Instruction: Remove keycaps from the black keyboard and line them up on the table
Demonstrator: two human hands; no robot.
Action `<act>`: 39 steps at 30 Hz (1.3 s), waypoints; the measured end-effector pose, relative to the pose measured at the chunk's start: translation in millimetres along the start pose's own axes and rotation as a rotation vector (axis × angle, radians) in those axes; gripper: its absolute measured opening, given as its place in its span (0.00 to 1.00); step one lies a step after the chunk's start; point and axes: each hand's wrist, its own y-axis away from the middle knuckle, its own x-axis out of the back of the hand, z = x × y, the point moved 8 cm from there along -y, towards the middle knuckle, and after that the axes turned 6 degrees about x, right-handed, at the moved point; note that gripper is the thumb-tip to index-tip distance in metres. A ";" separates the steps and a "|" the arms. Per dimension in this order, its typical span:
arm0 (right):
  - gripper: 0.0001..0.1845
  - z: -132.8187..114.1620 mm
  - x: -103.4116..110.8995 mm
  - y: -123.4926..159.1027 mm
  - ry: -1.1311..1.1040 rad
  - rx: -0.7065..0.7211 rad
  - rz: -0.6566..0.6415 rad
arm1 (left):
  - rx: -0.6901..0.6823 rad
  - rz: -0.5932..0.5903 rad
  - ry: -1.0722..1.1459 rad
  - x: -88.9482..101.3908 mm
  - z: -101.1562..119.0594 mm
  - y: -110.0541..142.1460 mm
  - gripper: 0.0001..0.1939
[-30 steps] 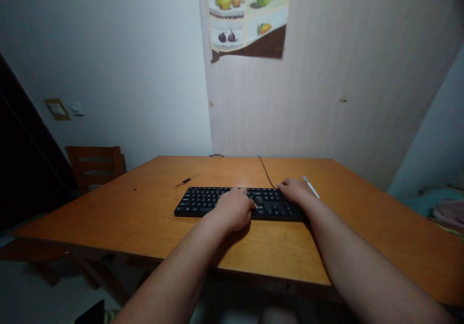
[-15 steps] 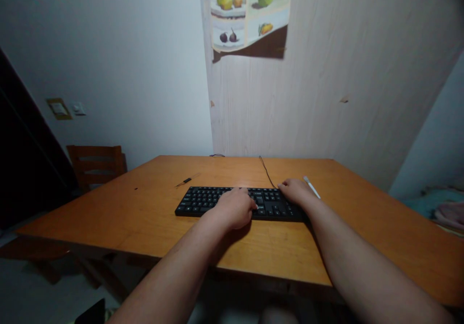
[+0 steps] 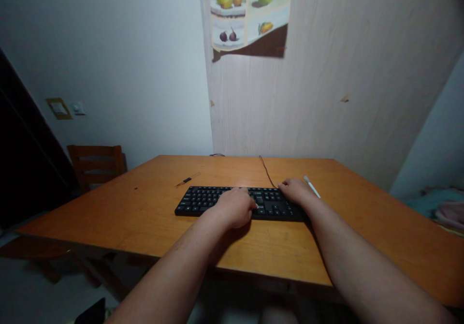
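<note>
A black keyboard (image 3: 203,200) lies flat on the wooden table (image 3: 130,217). Over its middle keys rests my left hand (image 3: 235,208), the thumb spread to the right and touching the keys; the fingertips are mostly hidden behind the hand. At the keyboard's right end, my right hand (image 3: 296,191) grips the far corner, with fingers curled over the back edge. Just right of this hand lies a slim white stick (image 3: 311,187) with a grey end, like a pen or small brush.
A dark cable (image 3: 267,171) runs back from the keyboard to the table's far edge. Left of it lies a small black piece with thin wire-like ends (image 3: 187,180). A wooden chair (image 3: 96,164) stands at the left. Fruit pictures (image 3: 250,17) hang on the wall.
</note>
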 end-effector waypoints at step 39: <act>0.23 0.2 -0.6 -2.4 -0.009 0.029 0.043 | 0.019 0.056 0.032 2.7 -17.8 1.3 0.17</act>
